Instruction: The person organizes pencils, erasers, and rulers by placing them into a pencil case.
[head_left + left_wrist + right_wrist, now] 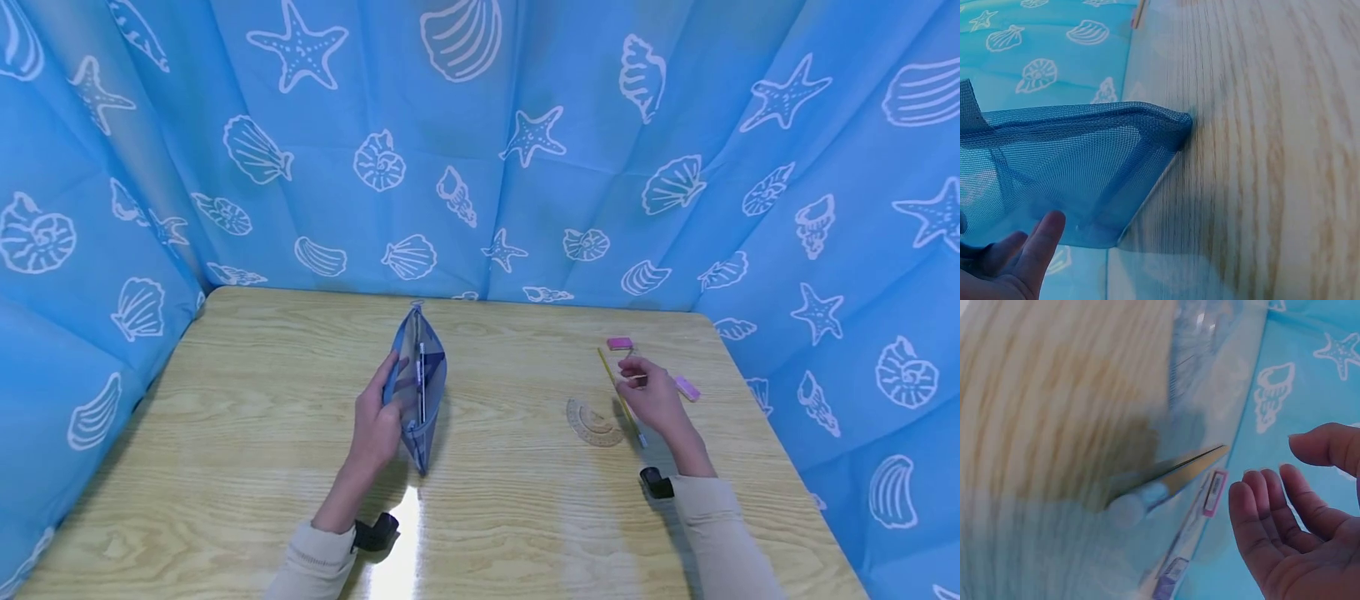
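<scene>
Pouch [433, 375] of blue mesh stands on the counter [510, 467], mouth gaping, with slim writing tools [422, 385] inside. From where I stand, I see the person's left hand [378, 421] gripping the pouch's left side between thumb and fingers. Well right of the pouch hangs the right hand [652, 400], fingers loosely bent, thumb apart, holding nothing. Beneath its fingertips lies a yellow pencil [630, 416]; a clear protractor [587, 425] sits nearer the pouch, two pink erasers [620, 343] [687, 387] farther from it. Behind the pouch hangs a blue shell-print curtain [480, 108].
</scene>
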`<action>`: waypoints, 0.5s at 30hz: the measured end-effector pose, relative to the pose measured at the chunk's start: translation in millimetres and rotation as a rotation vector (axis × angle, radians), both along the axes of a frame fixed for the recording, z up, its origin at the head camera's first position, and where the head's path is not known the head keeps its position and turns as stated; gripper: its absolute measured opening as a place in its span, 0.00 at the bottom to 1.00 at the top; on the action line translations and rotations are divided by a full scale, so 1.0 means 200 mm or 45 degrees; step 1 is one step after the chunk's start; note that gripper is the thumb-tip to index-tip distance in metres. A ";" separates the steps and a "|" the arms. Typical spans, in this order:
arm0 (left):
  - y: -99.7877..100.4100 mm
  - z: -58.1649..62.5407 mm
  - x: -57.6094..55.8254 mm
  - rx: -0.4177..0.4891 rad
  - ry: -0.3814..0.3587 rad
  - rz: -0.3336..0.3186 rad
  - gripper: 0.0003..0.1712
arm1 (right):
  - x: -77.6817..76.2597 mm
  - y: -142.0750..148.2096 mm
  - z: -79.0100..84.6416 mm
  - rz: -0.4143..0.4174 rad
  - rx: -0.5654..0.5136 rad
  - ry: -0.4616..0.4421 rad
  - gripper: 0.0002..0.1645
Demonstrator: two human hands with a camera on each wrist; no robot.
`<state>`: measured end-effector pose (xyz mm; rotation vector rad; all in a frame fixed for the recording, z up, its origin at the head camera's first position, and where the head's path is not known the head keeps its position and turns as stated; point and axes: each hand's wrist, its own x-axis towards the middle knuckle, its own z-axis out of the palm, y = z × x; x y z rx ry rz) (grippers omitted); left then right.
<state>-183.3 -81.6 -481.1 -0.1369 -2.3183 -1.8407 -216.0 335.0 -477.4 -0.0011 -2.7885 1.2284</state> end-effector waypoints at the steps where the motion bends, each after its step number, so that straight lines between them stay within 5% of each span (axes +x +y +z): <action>1: 0.00 0.00 0.00 0.002 -0.008 0.002 0.47 | 0.00 0.00 0.00 0.001 0.008 -0.018 0.23; 15: 0.00 0.00 0.01 -0.010 0.005 0.009 0.48 | -0.06 0.01 -0.04 0.023 0.200 -0.180 0.29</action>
